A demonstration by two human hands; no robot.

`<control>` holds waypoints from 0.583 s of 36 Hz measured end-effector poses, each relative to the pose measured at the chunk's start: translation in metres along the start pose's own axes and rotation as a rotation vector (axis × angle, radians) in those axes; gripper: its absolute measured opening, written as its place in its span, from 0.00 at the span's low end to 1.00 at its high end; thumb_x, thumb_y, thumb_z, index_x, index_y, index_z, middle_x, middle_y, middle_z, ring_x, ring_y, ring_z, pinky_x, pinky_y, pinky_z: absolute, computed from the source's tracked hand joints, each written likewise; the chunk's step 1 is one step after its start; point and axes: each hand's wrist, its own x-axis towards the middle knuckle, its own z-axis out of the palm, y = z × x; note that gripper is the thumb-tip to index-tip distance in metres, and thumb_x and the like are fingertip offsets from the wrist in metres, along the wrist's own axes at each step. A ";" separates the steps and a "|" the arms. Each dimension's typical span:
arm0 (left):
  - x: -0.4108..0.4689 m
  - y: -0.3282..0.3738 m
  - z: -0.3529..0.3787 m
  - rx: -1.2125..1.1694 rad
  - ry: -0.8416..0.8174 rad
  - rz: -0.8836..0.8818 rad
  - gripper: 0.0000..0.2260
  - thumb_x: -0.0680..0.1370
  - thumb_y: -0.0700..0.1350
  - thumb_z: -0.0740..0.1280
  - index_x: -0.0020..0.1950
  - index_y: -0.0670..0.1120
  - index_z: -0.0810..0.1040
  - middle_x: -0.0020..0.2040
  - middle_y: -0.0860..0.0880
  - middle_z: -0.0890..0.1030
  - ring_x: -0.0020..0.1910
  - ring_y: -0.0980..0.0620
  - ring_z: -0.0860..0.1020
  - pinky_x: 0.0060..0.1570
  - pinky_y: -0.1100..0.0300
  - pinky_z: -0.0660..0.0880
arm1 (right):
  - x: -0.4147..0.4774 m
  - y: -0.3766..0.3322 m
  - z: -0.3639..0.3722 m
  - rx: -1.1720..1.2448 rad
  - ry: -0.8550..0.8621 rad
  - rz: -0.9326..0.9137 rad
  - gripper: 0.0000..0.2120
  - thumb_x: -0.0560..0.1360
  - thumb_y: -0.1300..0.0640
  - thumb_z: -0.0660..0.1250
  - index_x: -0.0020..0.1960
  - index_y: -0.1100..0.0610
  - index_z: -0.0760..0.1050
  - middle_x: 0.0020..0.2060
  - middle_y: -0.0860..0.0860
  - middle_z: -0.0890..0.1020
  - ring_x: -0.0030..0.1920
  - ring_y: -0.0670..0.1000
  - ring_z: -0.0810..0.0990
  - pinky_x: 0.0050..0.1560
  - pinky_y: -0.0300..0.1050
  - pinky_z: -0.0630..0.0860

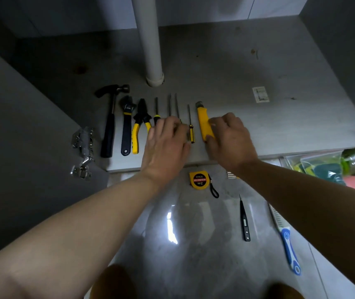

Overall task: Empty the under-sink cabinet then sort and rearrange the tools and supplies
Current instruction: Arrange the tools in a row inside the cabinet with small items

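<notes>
R hand (230, 137) gripping yellow utility knife (202, 117), L hand (165, 141) on screwdrivers (191, 133)

A black-handled hammer (109, 126) lies on the cabinet floor (237, 72), its head pointing away from the person. To the hammer's right, in a row parallel with it, lie a black adjustable wrench (126, 128), yellow-handled pliers (139, 128), a slim screwdriver (156, 111), two more screwdrivers (169, 106) with handles hidden under the left hand (165, 143), a small yellow-and-black screwdriver (190, 130), and a yellow utility knife (202, 117) gripped by the right hand (230, 139). Right of the hammer and nearer the person, on the tiled floor (193, 244), lie a yellow tape measure (198, 180), a black tester pen (244, 219) and a blue-handled saw (286, 240).
</notes>
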 end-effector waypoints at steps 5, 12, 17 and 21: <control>-0.036 0.029 0.013 -0.031 -0.088 0.381 0.06 0.78 0.44 0.64 0.53 0.45 0.77 0.52 0.44 0.75 0.50 0.44 0.74 0.48 0.50 0.71 | -0.026 0.021 -0.015 0.058 -0.035 -0.072 0.07 0.80 0.53 0.62 0.48 0.56 0.73 0.43 0.55 0.77 0.41 0.58 0.77 0.39 0.53 0.74; -0.079 0.045 0.057 -0.114 -0.631 0.210 0.30 0.74 0.42 0.65 0.76 0.55 0.66 0.77 0.44 0.59 0.74 0.42 0.61 0.65 0.50 0.66 | -0.086 0.053 -0.003 -0.226 -0.665 0.042 0.19 0.77 0.37 0.59 0.44 0.50 0.78 0.46 0.57 0.83 0.48 0.60 0.83 0.43 0.47 0.76; -0.066 0.053 0.074 -0.055 -0.810 0.107 0.38 0.76 0.40 0.67 0.82 0.57 0.54 0.83 0.46 0.44 0.82 0.43 0.44 0.75 0.44 0.59 | -0.123 0.065 0.019 -0.233 -1.026 0.415 0.24 0.72 0.33 0.65 0.40 0.55 0.79 0.32 0.49 0.84 0.30 0.48 0.85 0.37 0.41 0.81; -0.053 0.057 0.077 -0.014 -0.855 0.083 0.35 0.76 0.39 0.67 0.81 0.54 0.59 0.83 0.45 0.48 0.81 0.41 0.49 0.74 0.42 0.61 | -0.135 0.061 0.034 -0.201 -0.991 0.508 0.14 0.75 0.44 0.66 0.40 0.55 0.77 0.29 0.49 0.83 0.25 0.47 0.83 0.36 0.43 0.83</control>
